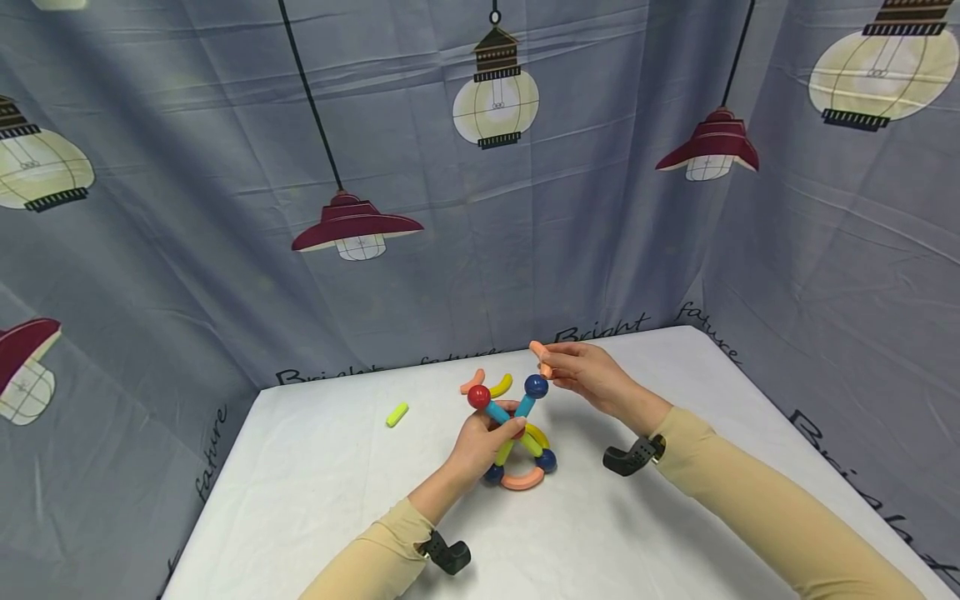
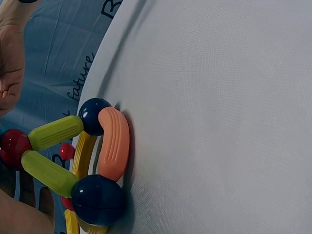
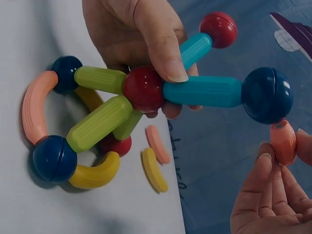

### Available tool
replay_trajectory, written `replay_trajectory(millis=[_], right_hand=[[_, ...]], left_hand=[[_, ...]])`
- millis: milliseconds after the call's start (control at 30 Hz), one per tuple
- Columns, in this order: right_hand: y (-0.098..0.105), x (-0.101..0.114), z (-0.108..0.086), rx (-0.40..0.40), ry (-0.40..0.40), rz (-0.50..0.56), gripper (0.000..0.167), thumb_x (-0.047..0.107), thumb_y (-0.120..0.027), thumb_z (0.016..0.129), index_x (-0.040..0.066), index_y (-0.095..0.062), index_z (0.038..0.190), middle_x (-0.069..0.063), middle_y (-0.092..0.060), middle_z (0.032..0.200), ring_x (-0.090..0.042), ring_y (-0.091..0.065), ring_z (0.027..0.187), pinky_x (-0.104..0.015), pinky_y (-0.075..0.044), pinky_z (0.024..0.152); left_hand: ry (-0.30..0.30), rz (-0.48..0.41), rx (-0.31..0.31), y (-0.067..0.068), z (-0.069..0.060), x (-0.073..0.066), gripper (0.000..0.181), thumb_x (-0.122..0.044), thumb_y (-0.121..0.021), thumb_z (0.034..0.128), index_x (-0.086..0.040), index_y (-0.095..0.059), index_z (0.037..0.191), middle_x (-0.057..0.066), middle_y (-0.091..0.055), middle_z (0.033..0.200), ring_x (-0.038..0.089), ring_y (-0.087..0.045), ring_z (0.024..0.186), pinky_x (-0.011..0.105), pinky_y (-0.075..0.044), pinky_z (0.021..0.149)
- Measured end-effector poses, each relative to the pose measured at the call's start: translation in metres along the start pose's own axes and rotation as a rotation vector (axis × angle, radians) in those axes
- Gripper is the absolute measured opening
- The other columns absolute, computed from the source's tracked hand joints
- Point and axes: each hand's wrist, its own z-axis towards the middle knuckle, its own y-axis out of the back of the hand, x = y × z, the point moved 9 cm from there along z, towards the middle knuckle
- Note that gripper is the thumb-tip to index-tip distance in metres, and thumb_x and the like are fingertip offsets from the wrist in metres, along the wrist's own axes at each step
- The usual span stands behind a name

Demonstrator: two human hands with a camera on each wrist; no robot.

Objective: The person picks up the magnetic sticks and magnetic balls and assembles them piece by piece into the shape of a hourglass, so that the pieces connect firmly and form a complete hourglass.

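A structure of balls and rods stands on the table, its base a ring of curved orange (image 3: 37,107) and yellow (image 3: 95,176) pieces between balls. Green rods (image 3: 100,122) rise to a central red ball (image 3: 143,89). The left hand (image 1: 478,440) grips the structure around that ball. Two light-blue rods (image 3: 204,91) reach upward, one ending in a red ball (image 1: 478,397), the other in a dark blue ball (image 1: 536,386). Between thumb and fingers the right hand (image 1: 592,377) pinches a curved orange piece (image 3: 283,142), its end at the dark blue ball; whether they touch I cannot tell.
Behind the structure lie a loose orange piece (image 1: 473,382) and a yellow piece (image 1: 501,386) on the white table (image 1: 315,483). A short green rod (image 1: 397,414) lies farther left. A grey-blue curtain (image 1: 420,308) with printed lamps hangs around the table.
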Motion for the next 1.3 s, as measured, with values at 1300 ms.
replay_trajectory(millis=[1300], right_hand=[[-0.039, 0.011, 0.003, 0.059, 0.114, -0.213, 0.038, 0.028, -0.063, 0.101, 0.009, -0.067, 0.133, -0.013, -0.069, 0.124, -0.031, -0.066, 0.112, -0.047, -0.049, 0.1]], left_hand=[[-0.036, -0.029, 0.022, -0.001, -0.001, -0.003, 0.033, -0.025, -0.069, 0.0998, -0.006, -0.066, 0.127, 0.01, -0.072, 0.11, 0.019, -0.066, 0.098, 0.036, -0.056, 0.092]])
